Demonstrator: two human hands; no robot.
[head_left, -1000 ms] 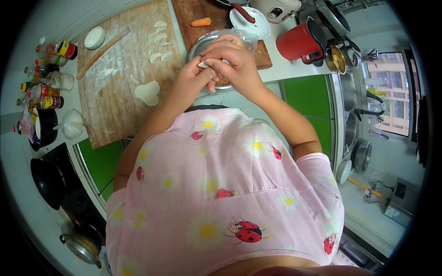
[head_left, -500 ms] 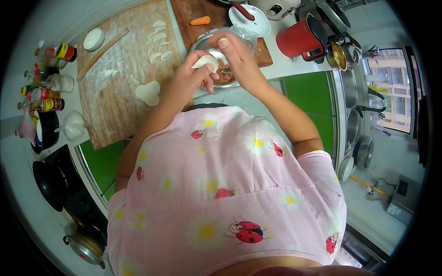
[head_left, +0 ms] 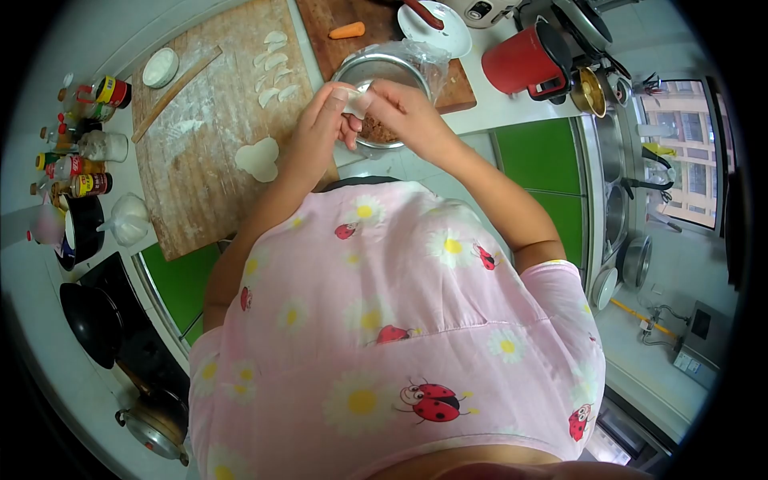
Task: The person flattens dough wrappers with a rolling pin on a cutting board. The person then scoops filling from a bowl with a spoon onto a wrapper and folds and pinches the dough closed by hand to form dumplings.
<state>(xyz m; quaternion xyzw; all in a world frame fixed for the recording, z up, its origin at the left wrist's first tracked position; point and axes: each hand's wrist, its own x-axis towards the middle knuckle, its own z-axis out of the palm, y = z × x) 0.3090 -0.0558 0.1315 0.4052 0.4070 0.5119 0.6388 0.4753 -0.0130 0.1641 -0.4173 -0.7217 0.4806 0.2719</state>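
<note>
A folded white dumpling is pinched between both hands above a metal bowl. My left hand closes on its left side, and my right hand grips its right side with thumb and fingers. Brown minced filling shows in the bowl below; my hands cover part of it. To the left, several shaped dumplings lie on a floured wooden board. Round dough wrappers overlap near that board's right side.
A rolling pin and a small bowl of flour rest on the board. Beyond the metal bowl are a carrot, a white plate and a red pot. Bottles and jars line the left side.
My right hand has come in from above the bowl and now grips the dumpling together with my left hand. The dumpling and left hand have shifted slightly; more of the bowl's rim shows.
</note>
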